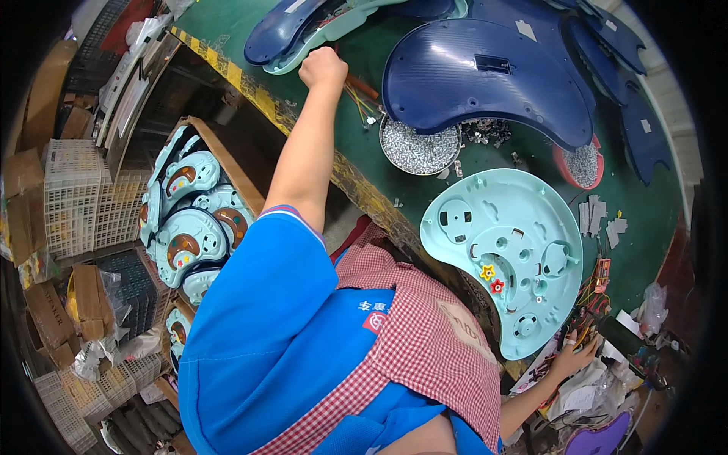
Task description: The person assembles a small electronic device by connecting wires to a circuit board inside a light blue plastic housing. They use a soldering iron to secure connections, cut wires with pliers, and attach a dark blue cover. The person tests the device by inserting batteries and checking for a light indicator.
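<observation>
At the far side of the table my left hand (324,68) is closed in a fist against the near edge of a mint-and-navy plastic shell (334,32). What its fingers hold is hidden. A reddish-brown stick (362,86) and thin wires with white plugs (370,120) lie just right of it. A kidney-shaped mint plastic shell (504,227) lies hollow side up before me, with a yellow star button (487,272) and a red one (497,287) in it. At the lower right my right hand (574,356) reaches into coloured wires, fingers curled around something too small to tell.
A round bowl of screws (421,149) and a red bowl of screws (582,165) flank a large navy shell (485,83). More navy shells (644,129) lie far right. Left of the table's yellow-striped edge (227,70), a cardboard box (235,163) holds several mint shells. White crates (76,193) stand beyond.
</observation>
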Demonstrator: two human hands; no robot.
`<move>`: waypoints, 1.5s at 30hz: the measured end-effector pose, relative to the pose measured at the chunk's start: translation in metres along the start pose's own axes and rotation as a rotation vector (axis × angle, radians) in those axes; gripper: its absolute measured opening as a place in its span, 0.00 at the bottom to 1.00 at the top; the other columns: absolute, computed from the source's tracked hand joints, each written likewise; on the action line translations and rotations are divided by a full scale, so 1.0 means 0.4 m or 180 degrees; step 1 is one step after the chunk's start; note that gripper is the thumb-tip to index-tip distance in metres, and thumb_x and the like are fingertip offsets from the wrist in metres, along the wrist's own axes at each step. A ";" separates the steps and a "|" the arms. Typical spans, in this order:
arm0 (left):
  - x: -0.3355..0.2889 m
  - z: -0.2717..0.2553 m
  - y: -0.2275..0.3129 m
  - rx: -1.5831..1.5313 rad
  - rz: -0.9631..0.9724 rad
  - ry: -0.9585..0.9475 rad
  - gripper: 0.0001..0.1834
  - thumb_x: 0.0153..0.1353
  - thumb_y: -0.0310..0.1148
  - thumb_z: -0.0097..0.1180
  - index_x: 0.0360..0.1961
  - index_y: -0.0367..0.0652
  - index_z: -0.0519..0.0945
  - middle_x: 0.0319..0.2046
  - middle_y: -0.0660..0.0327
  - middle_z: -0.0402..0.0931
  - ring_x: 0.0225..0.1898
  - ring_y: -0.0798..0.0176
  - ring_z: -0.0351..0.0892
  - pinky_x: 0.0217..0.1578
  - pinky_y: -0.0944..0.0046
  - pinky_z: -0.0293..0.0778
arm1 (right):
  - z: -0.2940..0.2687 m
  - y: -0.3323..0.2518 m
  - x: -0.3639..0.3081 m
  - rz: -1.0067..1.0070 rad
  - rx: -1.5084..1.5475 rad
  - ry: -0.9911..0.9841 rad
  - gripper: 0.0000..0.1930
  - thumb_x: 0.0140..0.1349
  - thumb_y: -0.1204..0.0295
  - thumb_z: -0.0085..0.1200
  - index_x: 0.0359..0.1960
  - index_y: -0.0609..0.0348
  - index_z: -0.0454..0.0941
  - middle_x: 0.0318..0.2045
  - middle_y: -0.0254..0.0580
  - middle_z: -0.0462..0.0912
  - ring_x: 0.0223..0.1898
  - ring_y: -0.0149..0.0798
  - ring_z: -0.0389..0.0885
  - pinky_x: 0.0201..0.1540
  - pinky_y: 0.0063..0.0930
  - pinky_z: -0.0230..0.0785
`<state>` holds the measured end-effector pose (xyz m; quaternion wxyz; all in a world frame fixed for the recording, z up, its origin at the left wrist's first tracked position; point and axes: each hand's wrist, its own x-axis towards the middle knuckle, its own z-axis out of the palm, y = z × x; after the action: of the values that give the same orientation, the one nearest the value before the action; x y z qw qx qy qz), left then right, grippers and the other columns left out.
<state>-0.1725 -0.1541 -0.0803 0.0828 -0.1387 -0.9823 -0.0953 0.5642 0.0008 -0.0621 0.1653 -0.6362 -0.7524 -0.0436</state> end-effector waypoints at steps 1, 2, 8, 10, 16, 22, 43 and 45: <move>-0.005 -0.027 0.007 -0.0320 -0.0029 -0.0173 0.17 0.57 0.46 0.55 0.35 0.43 0.83 0.36 0.53 0.82 0.43 0.50 0.82 0.43 0.55 0.77 | -0.012 0.003 -0.009 0.0001 0.0011 0.0086 0.34 0.60 0.56 0.58 0.63 0.65 0.65 0.60 0.59 0.65 0.63 0.56 0.62 0.64 0.44 0.54; -0.012 -0.054 0.009 -0.0636 -0.0063 -0.0345 0.16 0.57 0.44 0.55 0.36 0.43 0.83 0.36 0.53 0.82 0.44 0.50 0.82 0.43 0.56 0.77 | -0.028 0.003 -0.016 0.0105 -0.0015 0.0328 0.32 0.62 0.58 0.57 0.62 0.66 0.65 0.59 0.59 0.68 0.62 0.55 0.64 0.63 0.43 0.56; -0.087 -0.234 -0.010 -0.3888 0.1105 0.1353 0.11 0.68 0.36 0.48 0.38 0.37 0.73 0.30 0.59 0.78 0.28 0.65 0.77 0.34 0.65 0.73 | -0.094 -0.048 -0.028 -0.0027 0.1093 0.2171 0.18 0.69 0.70 0.49 0.55 0.71 0.69 0.50 0.53 0.77 0.45 0.44 0.80 0.48 0.34 0.75; -0.082 -0.292 -0.002 -0.3502 0.1249 0.1930 0.12 0.71 0.37 0.44 0.39 0.37 0.71 0.31 0.61 0.76 0.28 0.68 0.76 0.33 0.68 0.72 | -0.108 -0.065 -0.010 -0.0399 0.1157 0.2407 0.19 0.69 0.70 0.49 0.55 0.72 0.68 0.49 0.54 0.77 0.44 0.46 0.81 0.47 0.36 0.76; 0.044 -0.340 0.014 -0.4282 0.1211 0.0649 0.06 0.68 0.30 0.50 0.35 0.41 0.76 0.25 0.65 0.75 0.27 0.75 0.72 0.26 0.74 0.67 | -0.195 -0.183 0.025 -0.1283 0.1296 0.2982 0.19 0.69 0.71 0.47 0.55 0.75 0.65 0.39 0.58 0.78 0.37 0.49 0.81 0.39 0.39 0.77; 0.005 -0.353 0.058 -0.6281 0.1250 -0.0912 0.09 0.71 0.38 0.45 0.38 0.45 0.70 0.23 0.60 0.75 0.24 0.64 0.76 0.26 0.65 0.75 | -0.217 -0.359 0.024 -0.1858 0.2812 0.2456 0.20 0.68 0.67 0.41 0.52 0.77 0.67 0.31 0.63 0.78 0.27 0.48 0.78 0.30 0.36 0.73; -0.417 -0.437 0.299 -0.5422 0.1877 -0.3003 0.21 0.74 0.47 0.33 0.48 0.41 0.71 0.38 0.51 0.79 0.33 0.64 0.82 0.34 0.69 0.79 | -0.173 -0.830 0.098 -0.0633 0.4765 -0.1510 0.10 0.65 0.72 0.54 0.43 0.67 0.80 0.27 0.36 0.80 0.28 0.25 0.76 0.33 0.17 0.69; -0.448 -0.438 0.318 -0.5812 0.1722 -0.3427 0.21 0.74 0.46 0.31 0.48 0.41 0.71 0.39 0.50 0.79 0.35 0.62 0.83 0.34 0.68 0.79 | -0.176 -0.833 0.093 -0.0625 0.4773 -0.1458 0.10 0.64 0.73 0.55 0.43 0.67 0.80 0.29 0.36 0.80 0.29 0.25 0.77 0.36 0.18 0.70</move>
<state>0.0579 -0.1170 0.0763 -0.4734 -0.3825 -0.3860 -0.6933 0.2491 -0.0458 0.0638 0.3865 -0.2789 -0.6491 0.5929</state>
